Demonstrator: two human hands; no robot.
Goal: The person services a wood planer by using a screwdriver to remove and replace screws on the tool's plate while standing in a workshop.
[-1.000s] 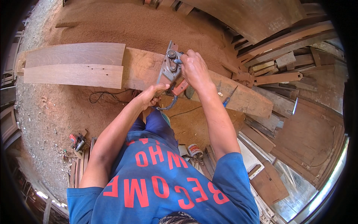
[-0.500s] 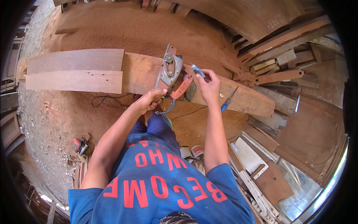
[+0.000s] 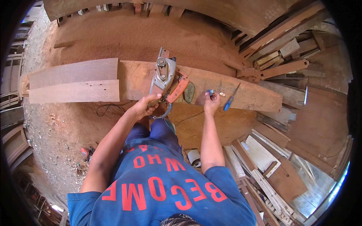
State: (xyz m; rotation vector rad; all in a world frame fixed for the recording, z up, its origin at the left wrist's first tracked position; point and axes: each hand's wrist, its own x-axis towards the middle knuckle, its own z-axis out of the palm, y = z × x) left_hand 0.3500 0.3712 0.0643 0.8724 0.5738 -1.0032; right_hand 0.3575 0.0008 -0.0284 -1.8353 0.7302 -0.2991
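Observation:
My left hand (image 3: 146,105) grips the near end of an electric planer (image 3: 163,77) with an orange handle, its underside with belt pulleys turned up above a long wooden beam (image 3: 256,96). My right hand (image 3: 211,103) is closed on a small blue-handled tool (image 3: 209,92) at the beam's surface. To its right lie a blue screwdriver (image 3: 228,102) and a small pale piece (image 3: 222,94). A dark oval piece (image 3: 189,91) lies between my hands. Two thin wood boards (image 3: 73,90) rest on the beam's left part.
Sawdust-covered ground (image 3: 135,41) stretches behind the beam, with a leaning panel (image 3: 249,15) beyond. Stacked offcuts (image 3: 286,67) and boards (image 3: 264,158) fill the right side. A cord (image 3: 107,109) hangs below the beam; a white container (image 3: 194,158) and red tool (image 3: 86,152) sit lower down.
My right hand left the planer with the blue tool and moved down-right to the beam beside the screwdriver. My left hand and the planer shifted slightly left and lower in the picture.

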